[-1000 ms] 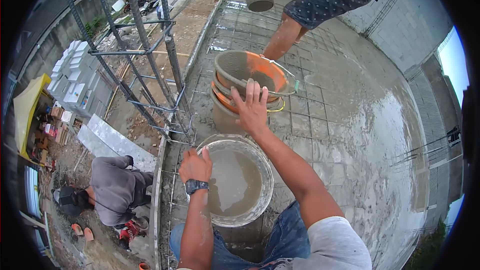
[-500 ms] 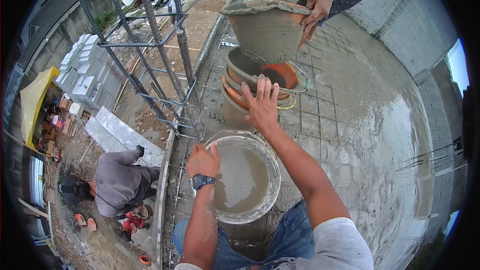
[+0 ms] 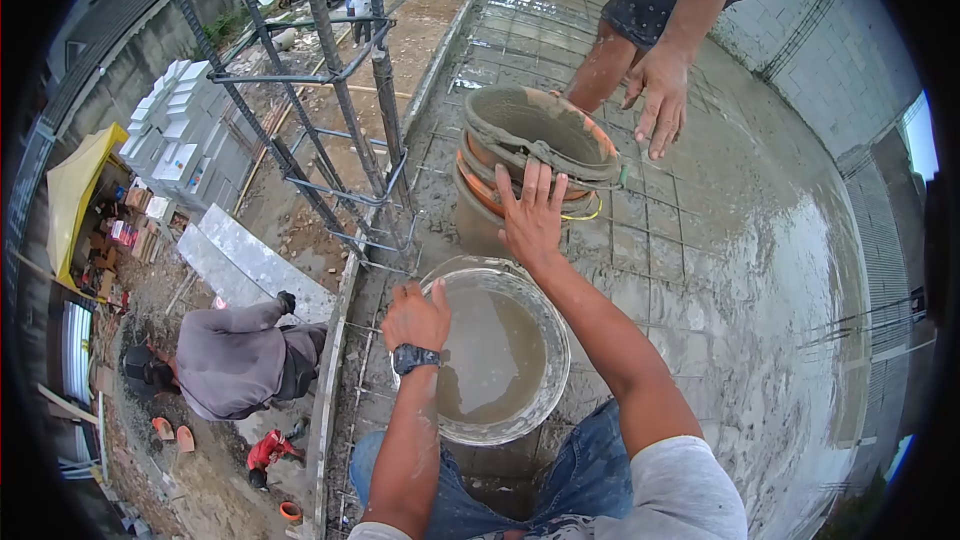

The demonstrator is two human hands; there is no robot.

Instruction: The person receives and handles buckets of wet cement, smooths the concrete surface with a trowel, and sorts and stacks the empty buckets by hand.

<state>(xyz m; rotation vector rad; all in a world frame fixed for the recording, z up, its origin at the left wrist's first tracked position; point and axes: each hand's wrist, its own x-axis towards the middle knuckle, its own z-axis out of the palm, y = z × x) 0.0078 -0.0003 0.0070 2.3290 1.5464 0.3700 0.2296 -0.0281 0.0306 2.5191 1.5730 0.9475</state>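
Nested orange buckets (image 3: 480,185), coated in grey cement, stand on the wet slab. My right hand (image 3: 533,215) lies against their near side, fingers spread over the upper rims. Just in front of me is a round tub (image 3: 555,380) of cloudy grey water (image 3: 490,350). My left hand (image 3: 416,318), with a dark watch on the wrist, rests at the tub's left rim, fingers apart and holding nothing visible. A co-worker's open hand (image 3: 660,95) hangs right of the stack.
A rebar column (image 3: 345,100) rises at the left beside the slab's edge board (image 3: 322,410). Below that edge, a person in grey (image 3: 235,360) bends over and another in red (image 3: 268,452) is near. Mesh (image 3: 650,230) shows in the slab.
The co-worker brought a cement-coated bucket over the stack and set it inside; that hand is now off it. My hands stay near the stack and tub. The person in grey has moved slightly.
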